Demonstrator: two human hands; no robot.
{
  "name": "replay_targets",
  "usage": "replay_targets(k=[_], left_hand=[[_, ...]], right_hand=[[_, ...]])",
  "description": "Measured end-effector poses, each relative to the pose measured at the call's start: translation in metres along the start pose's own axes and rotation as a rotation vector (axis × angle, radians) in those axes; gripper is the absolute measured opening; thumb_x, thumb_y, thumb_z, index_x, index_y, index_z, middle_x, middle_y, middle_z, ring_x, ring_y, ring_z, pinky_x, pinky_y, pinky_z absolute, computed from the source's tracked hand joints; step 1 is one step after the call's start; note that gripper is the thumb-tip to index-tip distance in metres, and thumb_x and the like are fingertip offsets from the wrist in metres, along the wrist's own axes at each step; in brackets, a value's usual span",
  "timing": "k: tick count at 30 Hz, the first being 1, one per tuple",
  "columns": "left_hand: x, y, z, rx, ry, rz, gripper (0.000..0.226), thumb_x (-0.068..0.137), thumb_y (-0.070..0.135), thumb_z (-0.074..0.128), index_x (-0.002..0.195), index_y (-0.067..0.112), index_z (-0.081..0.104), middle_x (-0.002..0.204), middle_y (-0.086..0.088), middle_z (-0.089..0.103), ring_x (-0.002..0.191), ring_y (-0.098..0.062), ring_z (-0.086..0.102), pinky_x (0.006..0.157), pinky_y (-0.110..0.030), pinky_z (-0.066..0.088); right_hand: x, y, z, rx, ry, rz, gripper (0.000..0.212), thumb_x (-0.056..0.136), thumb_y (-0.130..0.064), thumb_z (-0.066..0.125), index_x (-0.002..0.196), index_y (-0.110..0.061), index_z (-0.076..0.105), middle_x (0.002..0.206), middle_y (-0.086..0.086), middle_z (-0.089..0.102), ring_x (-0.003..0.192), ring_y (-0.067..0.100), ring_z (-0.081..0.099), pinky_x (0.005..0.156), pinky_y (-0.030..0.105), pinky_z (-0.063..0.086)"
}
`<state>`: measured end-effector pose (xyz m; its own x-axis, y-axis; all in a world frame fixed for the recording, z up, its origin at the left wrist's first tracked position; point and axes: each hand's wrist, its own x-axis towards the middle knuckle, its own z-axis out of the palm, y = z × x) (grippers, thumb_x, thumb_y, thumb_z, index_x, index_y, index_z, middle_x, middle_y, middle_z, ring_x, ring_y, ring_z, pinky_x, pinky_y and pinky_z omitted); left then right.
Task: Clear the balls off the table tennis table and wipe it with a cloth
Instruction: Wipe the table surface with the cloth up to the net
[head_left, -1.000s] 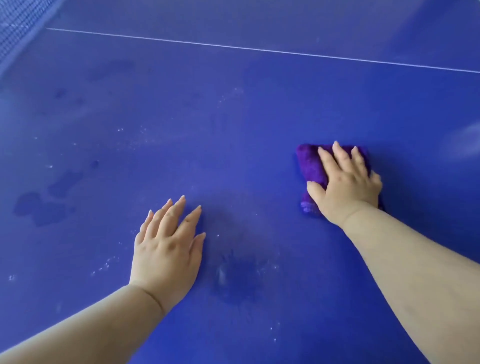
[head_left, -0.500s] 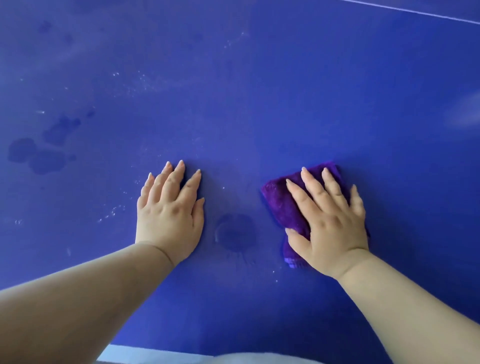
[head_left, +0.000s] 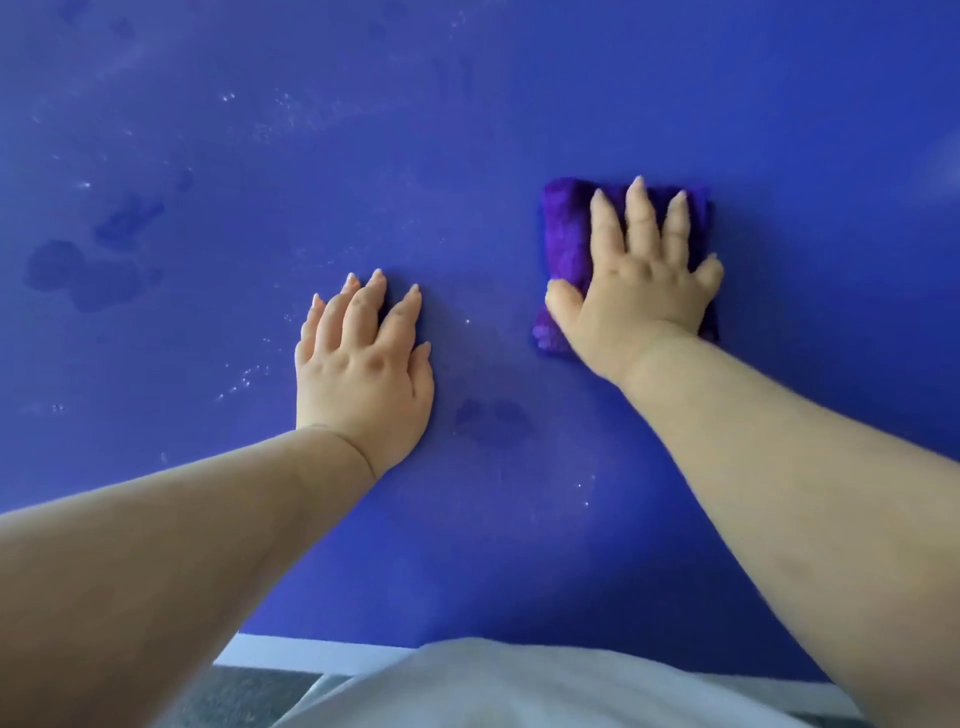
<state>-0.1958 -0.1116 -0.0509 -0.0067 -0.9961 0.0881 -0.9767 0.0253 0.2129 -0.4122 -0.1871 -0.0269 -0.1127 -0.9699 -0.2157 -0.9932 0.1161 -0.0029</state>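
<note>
Head: right hand (head_left: 636, 291) presses cloth (head_left: 563, 239), prob. flat.

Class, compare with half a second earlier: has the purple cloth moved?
Yes. The purple cloth slid away from the person: it lay beside the dark wet patch, now well beyond it.

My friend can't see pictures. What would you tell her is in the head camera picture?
A person's right hand presses flat on a purple cloth on a blue table. The left hand rests flat on the bare tabletop beside it, near dark wet patches and white specks.
</note>
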Motion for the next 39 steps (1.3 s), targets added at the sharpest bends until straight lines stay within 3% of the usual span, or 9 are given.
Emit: replay_targets(k=[4,8,11,15,18,24,30,34,39], left_hand=[[0.004,0.001,-0.01,0.022,-0.101,0.014,0.048,0.094,0.034,0.041,0.138,0.019,0.05,0.147,-0.012,0.042,0.14,-0.033,0.032,0.117,-0.053,0.016],[-0.014,-0.013,-0.027,0.069,-0.154,0.053,0.05,0.092,0.04,0.053,0.139,0.023,0.049,0.15,-0.013,0.038,0.141,-0.034,0.027,0.117,-0.056,0.006],[-0.049,-0.027,-0.028,0.076,-0.11,0.086,0.05,0.091,0.044,0.045,0.134,0.021,0.055,0.146,-0.016,0.042,0.136,-0.039,0.035,0.115,-0.06,0.017],[-0.067,-0.03,-0.017,0.11,-0.078,0.127,0.054,0.093,0.045,0.039,0.139,0.02,0.05,0.146,-0.017,0.043,0.136,-0.041,0.036,0.112,-0.061,0.02],[-0.067,-0.029,-0.015,0.122,-0.051,0.127,0.054,0.092,0.045,0.038,0.139,0.02,0.05,0.146,-0.018,0.043,0.136,-0.041,0.035,0.113,-0.062,0.019],[-0.069,-0.03,-0.017,0.099,-0.06,0.1,0.056,0.09,0.048,0.037,0.138,0.022,0.05,0.144,-0.016,0.044,0.137,-0.039,0.034,0.114,-0.06,0.018],[-0.079,-0.049,-0.03,0.103,-0.084,0.182,0.061,0.088,0.056,0.034,0.134,0.023,0.056,0.139,-0.012,0.05,0.133,-0.037,0.039,0.114,-0.061,0.015],[-0.094,-0.054,-0.022,0.075,-0.037,0.166,0.056,0.091,0.05,0.037,0.139,0.026,0.05,0.148,-0.01,0.043,0.14,-0.034,0.031,0.114,-0.06,0.017],[-0.092,-0.057,-0.018,0.034,0.01,0.181,0.053,0.091,0.049,0.041,0.138,0.026,0.051,0.147,-0.01,0.043,0.14,-0.033,0.031,0.115,-0.057,0.017]], right_hand=[[-0.1,0.022,0.021,-0.059,0.011,-0.251,0.084,0.075,-0.061,0.039,0.151,-0.031,0.02,0.162,0.0,0.011,0.149,0.032,0.008,0.105,0.064,0.024],[-0.121,0.087,0.02,-0.096,-0.005,-0.39,0.08,0.072,-0.055,0.046,0.146,-0.028,0.037,0.159,0.0,0.027,0.146,0.03,0.021,0.102,0.066,0.029],[-0.092,0.094,0.014,-0.056,0.02,-0.161,0.079,0.075,-0.056,0.043,0.149,-0.03,0.03,0.16,-0.003,0.021,0.147,0.028,0.017,0.105,0.065,0.027],[-0.046,0.049,0.01,0.024,0.027,0.253,0.081,0.082,-0.058,0.042,0.152,-0.03,0.012,0.163,-0.002,0.003,0.149,0.029,0.0,0.105,0.063,0.025],[-0.039,0.016,0.008,0.069,0.002,0.338,0.084,0.083,-0.059,0.036,0.154,-0.026,0.006,0.163,0.003,-0.003,0.148,0.033,-0.004,0.105,0.065,0.023],[-0.12,-0.008,0.026,-0.004,0.017,-0.032,0.085,0.082,-0.065,0.037,0.153,-0.031,0.005,0.163,-0.001,-0.004,0.149,0.03,-0.005,0.103,0.058,0.024],[-0.201,0.08,0.041,-0.105,-0.014,-0.313,0.08,0.078,-0.064,0.034,0.15,-0.031,0.024,0.161,-0.001,0.017,0.148,0.029,0.014,0.106,0.059,0.03],[-0.19,0.111,0.037,-0.083,0.009,-0.147,0.079,0.079,-0.067,0.031,0.15,-0.033,0.021,0.162,-0.004,0.015,0.148,0.028,0.011,0.111,0.063,0.023],[-0.132,0.061,0.032,0.04,0.041,0.209,0.089,0.079,-0.073,0.038,0.152,-0.032,0.008,0.163,-0.002,0.0,0.149,0.03,-0.003,0.11,0.064,0.017]])
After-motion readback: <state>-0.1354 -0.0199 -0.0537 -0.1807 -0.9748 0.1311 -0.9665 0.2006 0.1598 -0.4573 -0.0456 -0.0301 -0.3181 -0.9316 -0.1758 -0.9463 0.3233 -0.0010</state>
